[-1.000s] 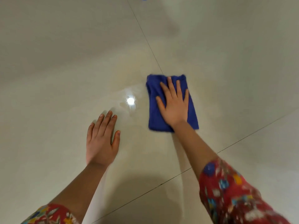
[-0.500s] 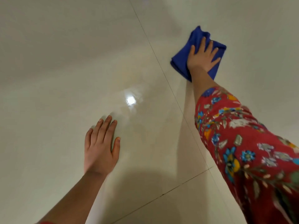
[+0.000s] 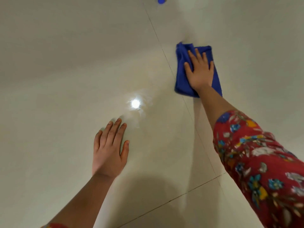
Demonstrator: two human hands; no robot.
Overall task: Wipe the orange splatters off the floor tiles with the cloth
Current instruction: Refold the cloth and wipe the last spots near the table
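Note:
A folded blue cloth (image 3: 181,74) lies flat on the pale floor tiles (image 3: 65,63), just right of a grout line. My right hand (image 3: 199,71) presses down on it, palm flat with the fingers spread. My left hand (image 3: 109,150) rests flat on the tile nearer to me, fingers together and holding nothing. A faint yellowish, wet-looking smear (image 3: 136,89) shows between the two hands, around a bright light reflection. I see no distinct orange spots.
A small blue object (image 3: 161,0) sits at the top edge, cut off by the frame. Grout lines (image 3: 166,56) run away from me and across the lower right. My shadow darkens the tile at the bottom centre.
My right hand swept the cloth from the middle out to the far right, then drew it back toward me. The left hand stayed planted on the tile.

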